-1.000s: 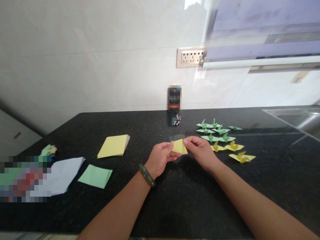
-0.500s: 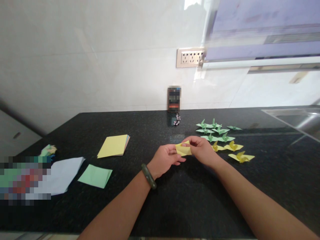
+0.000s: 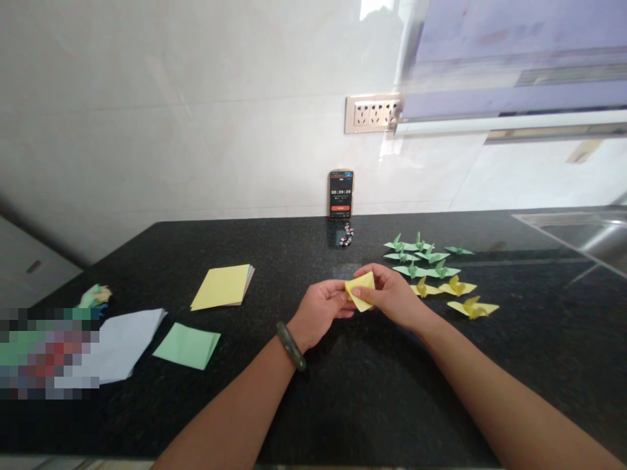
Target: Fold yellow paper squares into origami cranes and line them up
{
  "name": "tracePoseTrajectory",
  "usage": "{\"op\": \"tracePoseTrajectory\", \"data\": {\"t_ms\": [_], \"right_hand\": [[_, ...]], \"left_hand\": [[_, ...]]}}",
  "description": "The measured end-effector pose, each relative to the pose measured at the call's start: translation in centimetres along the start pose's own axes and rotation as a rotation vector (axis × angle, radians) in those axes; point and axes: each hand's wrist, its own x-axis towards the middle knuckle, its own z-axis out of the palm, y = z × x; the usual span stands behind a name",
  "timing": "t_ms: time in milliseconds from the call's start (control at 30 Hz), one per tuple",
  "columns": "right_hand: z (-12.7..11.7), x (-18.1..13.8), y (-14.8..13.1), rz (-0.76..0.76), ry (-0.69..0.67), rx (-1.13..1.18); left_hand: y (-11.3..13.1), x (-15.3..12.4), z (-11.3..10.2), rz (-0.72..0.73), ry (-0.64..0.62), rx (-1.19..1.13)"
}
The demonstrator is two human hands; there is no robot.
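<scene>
A small folded piece of yellow origami paper (image 3: 363,284) is held between my two hands above the dark counter. My left hand (image 3: 321,305) pinches its left edge with thumb and fingers; a dark green bangle (image 3: 290,346) circles that wrist. On the other side my right hand (image 3: 394,294) grips the paper, its thumb lying across the front and the fingers behind it. To the right of that hand sit several green paper cranes (image 3: 414,271) and a group of yellow paper cranes (image 3: 473,307).
A stack of square paper (image 3: 221,286), yellow on top, lies left of my hands, with a green sheet (image 3: 189,346) and white paper (image 3: 130,343) nearer. A phone (image 3: 341,194) showing a timer leans on the wall. A metal sink (image 3: 588,235) is at far right.
The yellow paper has turned in my hands and now appears as a diamond shape. My right thumb has moved onto its front, and my left fingers have drawn in.
</scene>
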Motion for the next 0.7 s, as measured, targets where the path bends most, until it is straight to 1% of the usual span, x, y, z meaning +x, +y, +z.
{"op": "tracePoseTrajectory", "data": {"t_ms": [133, 267, 367, 500, 600, 700], "right_hand": [[0.19, -0.29, -0.27, 0.031, -0.047, -0.052], [0.32, -0.41, -0.52, 0.053, -0.030, -0.048], [0.39, -0.41, -0.56, 0.069, -0.025, -0.024], [0.45, -0.35, -0.28, 0.058, -0.036, -0.018], [0.43, -0.27, 0.10, 0.046, -0.033, 0.007], [0.50, -0.24, 0.36, 0.023, -0.022, 0.004]], "left_hand": [[-0.18, 0.14, 0.00, -0.009, -0.002, -0.027], [-0.31, 0.23, -0.20, -0.034, -0.031, -0.113], [-0.33, 0.25, -0.30, -0.058, -0.011, -0.179], [-0.39, 0.17, -0.26, -0.081, 0.024, -0.149], [-0.54, 0.13, -0.21, -0.073, 0.017, -0.142], [-0.73, 0.16, -0.18, -0.064, 0.040, -0.145]]}}
